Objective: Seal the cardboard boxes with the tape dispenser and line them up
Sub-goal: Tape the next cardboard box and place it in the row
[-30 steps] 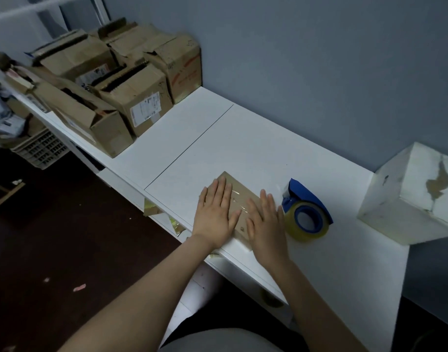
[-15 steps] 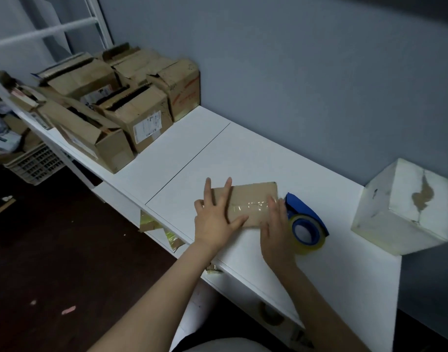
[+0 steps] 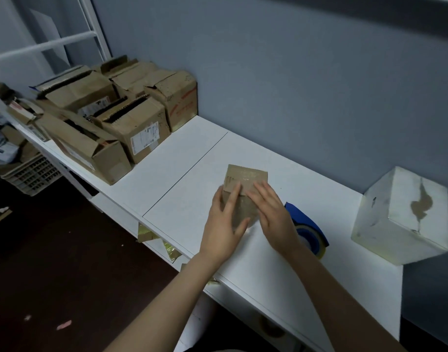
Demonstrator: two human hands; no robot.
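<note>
Small cardboard box point(image 3: 247, 175) sat on the white table point(image 3: 192, 174) near frame centre, its taped face showing at the far end and the near part covered by both hands.

Left hand point(image 3: 224, 224) came in from 7 o'clock, forearm bare. It lay flat against the box's left near side with the fingers straight and together, pointing to 12 o'clock. Its thumb splayed toward 3 o'clock across the near face. Grip wide, pressing, not wrapped round anything.

Right hand point(image 3: 275, 217) came in from 5 o'clock, palm down on the box's right side. Its fingers were straight and slightly fanned, pointing to 11 o'clock, with the tips just beside the left fingertips. Grip wide too, resting on the box and not curled.

Tape dispenser point(image 3: 308, 224), blue with a yellowish roll, lay on the table at 4 o'clock of the box. It was just beside the right wrist, partly hidden by it, and no hand held it.

A scuffed white cube point(image 3: 400, 214) stood at 3 o'clock, well apart. A pile of open cardboard boxes point(image 3: 131, 118) crowded the table's far end at 10 o'clock. A plastic crate point(image 3: 31, 174) sat below them on the floor.
</note>
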